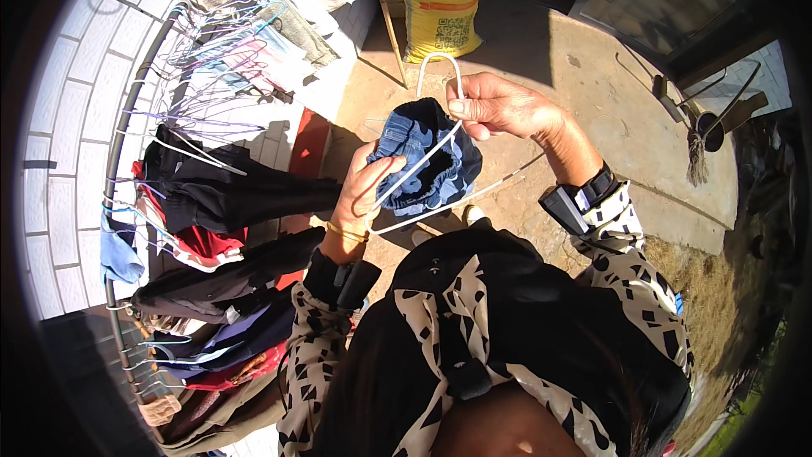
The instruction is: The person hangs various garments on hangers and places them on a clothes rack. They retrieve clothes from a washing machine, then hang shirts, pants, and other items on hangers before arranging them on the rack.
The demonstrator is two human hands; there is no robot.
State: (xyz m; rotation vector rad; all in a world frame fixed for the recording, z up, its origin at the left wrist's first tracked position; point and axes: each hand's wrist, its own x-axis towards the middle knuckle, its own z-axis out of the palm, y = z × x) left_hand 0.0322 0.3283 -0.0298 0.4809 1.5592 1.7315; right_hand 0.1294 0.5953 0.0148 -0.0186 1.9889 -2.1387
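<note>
A white hanger (499,184) is in my right hand (492,108), whose thumb and fingers grip it just below the hook, with the hook pointing up. My left hand (365,186) grips a bunched blue denim garment (410,151) with a dark elastic-looking waistband. One end of the hanger lies at this hand, and its upper arm crosses in front of the denim; whether those fingers also hold the hanger I cannot tell.
At my left, a rail (118,173) carries several hung clothes (216,195) against a white brick wall (68,127). Ahead stand a yellow sack (440,0) and a wooden pole (385,17). A broom (698,161) and other tools lean by a dark framed panel (643,8) at the right.
</note>
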